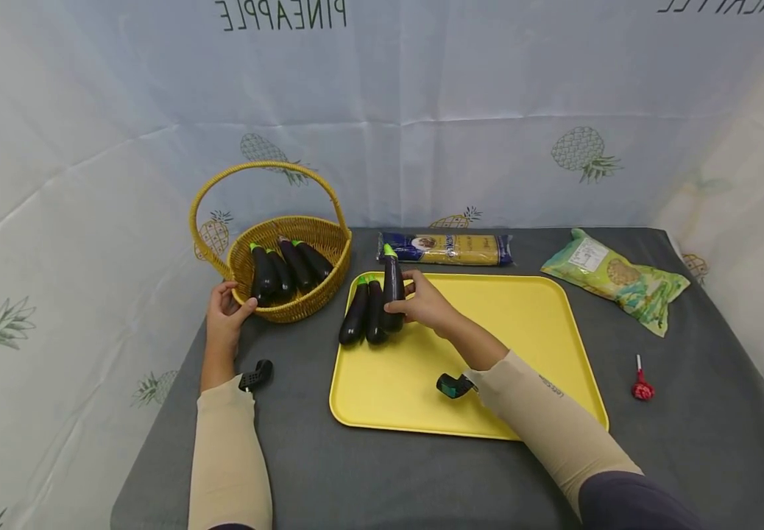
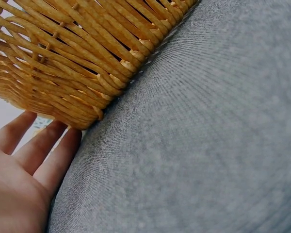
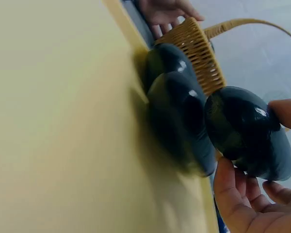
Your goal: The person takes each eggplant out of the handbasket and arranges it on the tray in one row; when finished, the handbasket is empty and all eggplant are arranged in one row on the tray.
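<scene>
My right hand (image 1: 427,302) holds an eggplant (image 1: 392,287) between thumb and fingers, over the left part of the yellow tray (image 1: 488,353). In the right wrist view, the held eggplant (image 3: 247,131) is seen end-on. Just left of it, two more eggplants (image 1: 355,315) lie side by side across the tray's left edge. My left hand (image 1: 224,320) holds the yellow wicker basket (image 1: 302,308) at its near left side, the thumb at the rim. Seen from the left wrist, its fingers (image 2: 41,150) reach the woven wall from below. Several eggplants (image 1: 289,269) lie inside the basket.
A pasta packet (image 1: 451,249) lies behind the tray. To the right are a green snack bag (image 1: 614,276) and a red lollipop (image 1: 642,389) on the grey tablecloth (image 1: 369,478). The basket's tall handle (image 1: 263,165) arches above its opening. A pineapple-print curtain (image 1: 422,162) hangs behind.
</scene>
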The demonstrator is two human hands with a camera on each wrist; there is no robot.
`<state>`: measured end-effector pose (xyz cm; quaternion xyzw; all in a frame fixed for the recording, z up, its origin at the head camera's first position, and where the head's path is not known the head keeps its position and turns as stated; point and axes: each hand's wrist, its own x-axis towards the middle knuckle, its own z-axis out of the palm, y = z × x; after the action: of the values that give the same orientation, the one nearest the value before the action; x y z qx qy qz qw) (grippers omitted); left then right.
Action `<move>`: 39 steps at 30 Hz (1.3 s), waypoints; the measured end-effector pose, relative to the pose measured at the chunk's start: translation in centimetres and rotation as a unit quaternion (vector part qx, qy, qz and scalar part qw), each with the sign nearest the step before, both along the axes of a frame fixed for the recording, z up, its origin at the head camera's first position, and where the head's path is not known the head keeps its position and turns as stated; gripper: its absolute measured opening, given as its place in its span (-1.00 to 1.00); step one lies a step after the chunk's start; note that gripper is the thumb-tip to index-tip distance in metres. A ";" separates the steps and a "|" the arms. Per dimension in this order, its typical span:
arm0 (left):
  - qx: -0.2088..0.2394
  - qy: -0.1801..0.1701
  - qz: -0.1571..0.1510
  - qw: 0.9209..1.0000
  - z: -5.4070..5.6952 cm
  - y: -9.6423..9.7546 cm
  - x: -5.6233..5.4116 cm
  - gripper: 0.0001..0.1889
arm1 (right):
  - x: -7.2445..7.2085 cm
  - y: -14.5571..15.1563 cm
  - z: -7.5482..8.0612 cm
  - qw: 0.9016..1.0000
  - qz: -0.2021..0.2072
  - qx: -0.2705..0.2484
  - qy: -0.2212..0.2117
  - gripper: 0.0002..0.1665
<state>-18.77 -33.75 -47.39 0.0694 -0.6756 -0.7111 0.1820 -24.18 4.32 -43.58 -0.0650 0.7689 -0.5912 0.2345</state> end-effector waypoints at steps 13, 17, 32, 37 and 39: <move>-0.004 0.005 0.001 1.000 0.5 0.0 -0.2 -0.54 | 0.2 0.9 -2.1 0.999 0.003 0.025 -0.035 -0.05; 0.002 0.008 -0.001 1.000 0.5 0.1 -0.2 -0.55 | 0.4 1.0 -2.2 0.999 0.006 0.036 -0.035 -0.05; 0.003 0.004 0.000 1.000 0.4 0.1 -0.2 -0.54 | 0.5 1.1 -2.3 0.993 0.013 0.119 -0.004 -0.06; 0.007 -0.003 0.005 1.000 0.2 0.1 -0.1 -0.53 | 0.7 1.1 -2.3 0.992 0.016 0.126 -0.003 -0.07; 0.007 -0.002 0.004 1.000 0.1 0.1 0.0 -0.52 | 0.7 1.2 -2.4 0.993 0.018 0.115 -0.007 -0.09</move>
<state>-18.77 -33.68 -47.26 0.0747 -0.6708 -0.7147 0.1833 -23.48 5.47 -45.94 -0.0472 0.8290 -0.4948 0.2562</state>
